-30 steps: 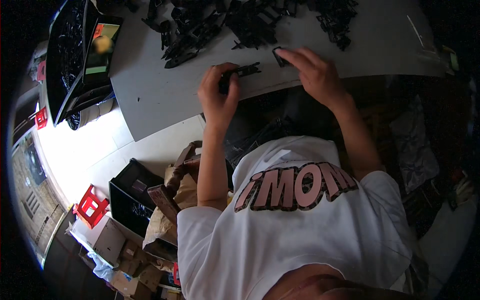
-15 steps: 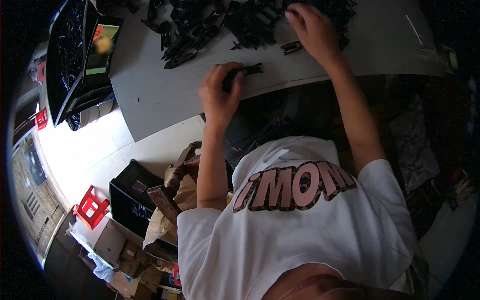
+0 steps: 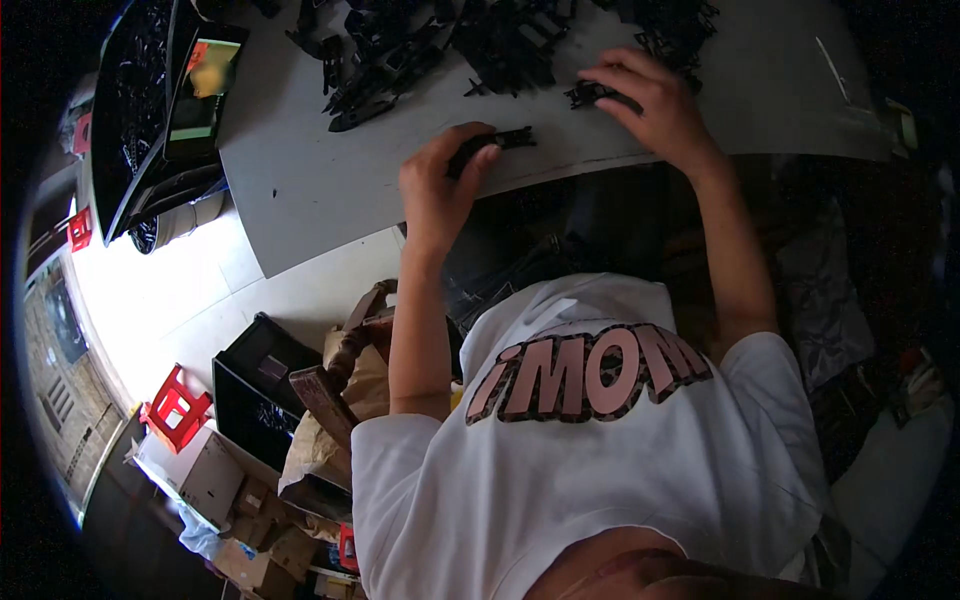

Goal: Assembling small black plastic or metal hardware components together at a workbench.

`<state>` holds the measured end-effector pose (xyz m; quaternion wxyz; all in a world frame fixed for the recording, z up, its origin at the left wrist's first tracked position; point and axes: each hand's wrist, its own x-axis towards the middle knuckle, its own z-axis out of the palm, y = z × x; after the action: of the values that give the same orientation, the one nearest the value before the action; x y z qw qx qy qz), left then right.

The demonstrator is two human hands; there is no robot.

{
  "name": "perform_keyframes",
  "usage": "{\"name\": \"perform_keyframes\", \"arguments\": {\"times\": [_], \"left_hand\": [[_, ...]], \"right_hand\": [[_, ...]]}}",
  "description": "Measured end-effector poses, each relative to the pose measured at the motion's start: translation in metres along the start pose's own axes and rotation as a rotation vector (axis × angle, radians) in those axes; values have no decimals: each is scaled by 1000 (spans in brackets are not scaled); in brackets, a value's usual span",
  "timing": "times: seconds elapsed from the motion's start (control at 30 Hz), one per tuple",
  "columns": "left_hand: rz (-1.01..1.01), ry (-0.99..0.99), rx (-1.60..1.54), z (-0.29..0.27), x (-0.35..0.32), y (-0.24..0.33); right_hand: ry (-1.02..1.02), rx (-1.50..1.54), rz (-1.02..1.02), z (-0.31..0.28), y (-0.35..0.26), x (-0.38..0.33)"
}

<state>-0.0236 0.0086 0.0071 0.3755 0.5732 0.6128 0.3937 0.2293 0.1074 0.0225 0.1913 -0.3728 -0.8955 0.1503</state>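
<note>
The left hand [image 3: 435,185] has its thumb and fingers wrapped around a long black part [image 3: 515,138], so it is holding on to it. One end of the part pokes out past the fingers to the right, over the front of the gray table [image 3: 330,190]. The right hand [image 3: 668,115] is a bit farther up the table, with its fingers and thumb bent around a small black piece [image 3: 581,95]. I cannot tell if it grips that piece or only touches it. The two hands are apart. Past them, lots of black plastic bits lie in heaps: a left heap [image 3: 390,65], a middle heap [image 3: 508,50] and a right heap [image 3: 675,30] close to the right hand. A bright screen [image 3: 205,95] leans by the table's left side. Down on the left, a red stool [image 3: 178,415] sits on a white box [image 3: 195,470].
</note>
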Motion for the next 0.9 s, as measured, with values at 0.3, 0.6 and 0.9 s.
{"name": "perform_keyframes", "arguments": {"times": [0.3, 0.6, 0.9], "left_hand": [[12, 38, -26, 11, -1, 4], [24, 63, -47, 17, 0, -3], [38, 149, 35, 25, 1, 4]], "right_hand": [[-80, -60, 111, 13, -25, -3], [-42, 152, -12, 26, -66, 9], [-27, 231, 56, 26, -71, 4]]}}
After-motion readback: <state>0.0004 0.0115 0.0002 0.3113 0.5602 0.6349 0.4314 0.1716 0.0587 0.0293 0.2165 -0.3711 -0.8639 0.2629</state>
